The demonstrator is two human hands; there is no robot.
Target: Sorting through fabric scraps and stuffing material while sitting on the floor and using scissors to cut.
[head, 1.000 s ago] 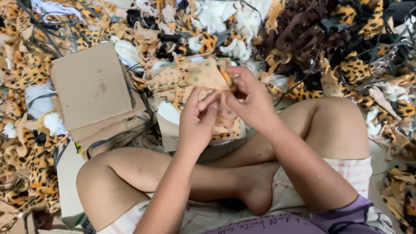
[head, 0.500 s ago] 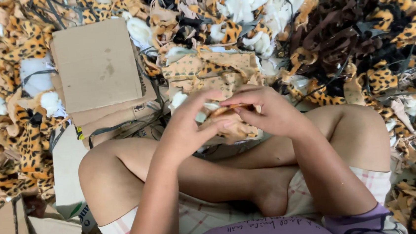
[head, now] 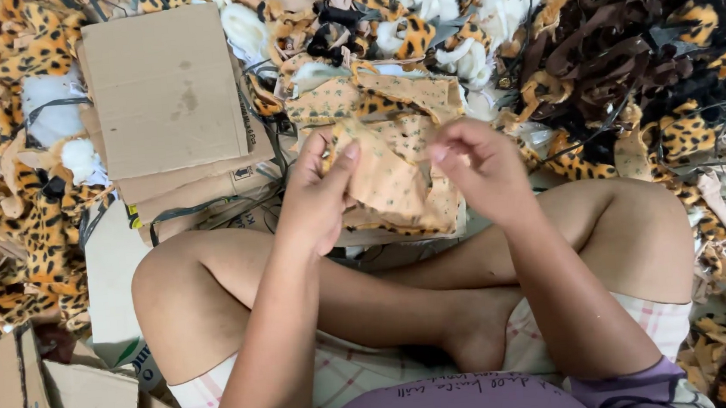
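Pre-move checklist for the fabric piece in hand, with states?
1. Left hand grips the tan spotted fabric piece: ok.
2. Right hand pinches it too: cannot tell, fingertips hide the contact.
3. Piece lifted off the stack of similar pieces: ok.
4. Piece spread flat: not ok, it is creased.
5. Cardboard sheets clear of both hands: ok.

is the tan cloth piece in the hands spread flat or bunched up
Bunched up: the tan cloth piece hangs creased and folded between the left hand and right hand, not flat.
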